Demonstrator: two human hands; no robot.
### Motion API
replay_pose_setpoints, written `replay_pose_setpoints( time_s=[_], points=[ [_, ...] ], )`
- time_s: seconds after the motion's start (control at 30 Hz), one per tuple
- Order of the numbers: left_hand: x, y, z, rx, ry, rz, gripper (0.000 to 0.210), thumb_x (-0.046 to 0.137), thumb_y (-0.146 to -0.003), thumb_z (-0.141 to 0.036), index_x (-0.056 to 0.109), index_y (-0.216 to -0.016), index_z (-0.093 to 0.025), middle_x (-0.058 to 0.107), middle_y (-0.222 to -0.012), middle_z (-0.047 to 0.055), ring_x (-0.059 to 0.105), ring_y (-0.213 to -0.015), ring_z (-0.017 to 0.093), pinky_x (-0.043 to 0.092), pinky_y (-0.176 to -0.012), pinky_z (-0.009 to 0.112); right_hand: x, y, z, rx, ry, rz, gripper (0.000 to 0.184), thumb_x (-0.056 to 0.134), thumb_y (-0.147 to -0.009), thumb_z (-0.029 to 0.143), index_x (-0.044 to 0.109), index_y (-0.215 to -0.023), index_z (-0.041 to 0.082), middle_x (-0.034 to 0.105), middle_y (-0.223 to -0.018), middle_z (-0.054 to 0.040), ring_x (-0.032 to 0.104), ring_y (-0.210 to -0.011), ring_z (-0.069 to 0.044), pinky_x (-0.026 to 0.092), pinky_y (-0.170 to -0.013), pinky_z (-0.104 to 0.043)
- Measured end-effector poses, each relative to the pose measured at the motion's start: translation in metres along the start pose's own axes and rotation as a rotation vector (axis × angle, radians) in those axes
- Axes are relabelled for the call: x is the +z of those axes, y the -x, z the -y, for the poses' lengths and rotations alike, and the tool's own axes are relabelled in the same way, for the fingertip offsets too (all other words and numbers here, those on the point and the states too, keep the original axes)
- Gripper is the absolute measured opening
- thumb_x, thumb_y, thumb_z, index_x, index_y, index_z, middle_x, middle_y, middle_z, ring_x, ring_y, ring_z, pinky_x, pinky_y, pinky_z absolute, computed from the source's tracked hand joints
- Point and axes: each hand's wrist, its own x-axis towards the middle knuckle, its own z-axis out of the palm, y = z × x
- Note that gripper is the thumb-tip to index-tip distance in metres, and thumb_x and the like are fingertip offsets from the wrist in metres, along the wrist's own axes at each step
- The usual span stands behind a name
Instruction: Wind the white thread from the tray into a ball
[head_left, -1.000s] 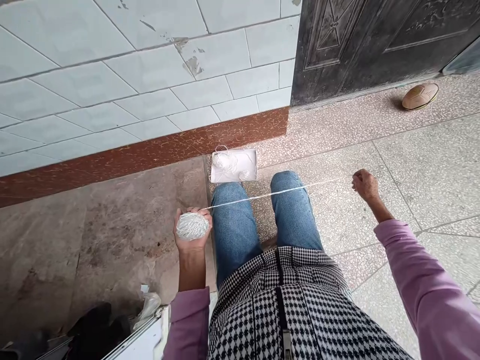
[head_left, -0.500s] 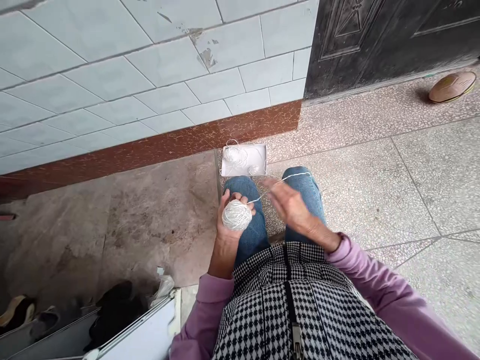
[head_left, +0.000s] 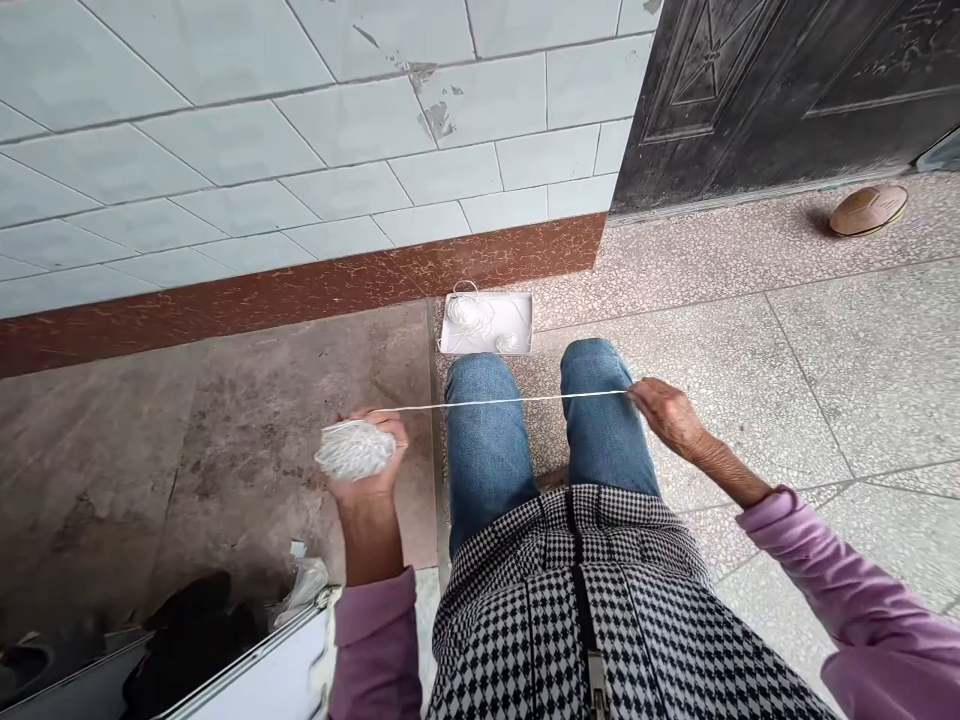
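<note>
One white, thin yarn strand [head_left: 502, 402] spans, taut, between two bare hands.
The left hand [head_left: 366, 488] is half open, cupped around a rounded white wound-yarn ball [head_left: 356, 450] beside the knees, presumably to steady it against the pull. The right hand [head_left: 670, 413] has its fingertips closed, pinching the strand, likely to maintain tension. A shallow white rectangular box [head_left: 514, 312] containing loose yarn sits beyond the knees, probably for easy reach.
</note>
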Motion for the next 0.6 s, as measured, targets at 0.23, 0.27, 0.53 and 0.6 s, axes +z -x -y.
replay_pose_setpoints(
  time_s=[0.23,0.27,0.53,0.6],
  points=[
    [-0.014,-0.024,-0.051,0.249,-0.051,-0.237,0.019,0.051,-0.097,-0.037,0.051,-0.084,-0.023,0.062,-0.073,0.000,0.067,-0.059,0.016,0.058,-0.052,0.023,-0.067,0.084,-0.127,0.366,0.314,0.069,0.023,0.047,-0.101,0.020,0.069,-0.094,0.019,0.070,-0.089,-0.0147,0.063,-0.080,-0.026,0.045,-0.069,-0.034],
    [-0.014,-0.025,-0.052,0.266,-0.072,-0.272,0.019,0.050,-0.097,-0.037,0.052,-0.085,-0.022,0.062,-0.074,0.001,0.067,-0.059,0.016,0.057,-0.051,0.024,-0.076,0.098,-0.139,0.426,0.330,0.070,0.021,0.048,-0.100,0.021,0.068,-0.094,0.020,0.071,-0.091,-0.0154,0.064,-0.082,-0.027,0.045,-0.069,-0.035],
    [-0.010,-0.032,-0.015,0.169,-0.096,-0.281,0.020,0.059,-0.090,-0.040,0.051,-0.088,-0.022,0.065,-0.076,0.000,0.066,-0.061,0.016,0.056,-0.052,0.024,-0.101,0.165,-0.161,0.722,0.343,0.033,0.021,0.050,-0.092,0.021,0.054,-0.074,0.027,0.068,-0.078,-0.0159,0.061,-0.065,-0.030,0.038,-0.060,-0.039],
    [0.001,-0.028,0.004,0.080,-0.102,-0.189,0.022,0.064,-0.088,-0.038,0.051,-0.085,-0.021,0.065,-0.075,0.000,0.066,-0.062,0.015,0.056,-0.055,0.023,-0.095,0.163,-0.161,0.761,0.318,0.035,0.025,0.053,-0.090,0.020,0.051,-0.066,0.028,0.067,-0.070,-0.0146,0.056,-0.054,-0.027,0.036,-0.056,-0.039]
  ],
)
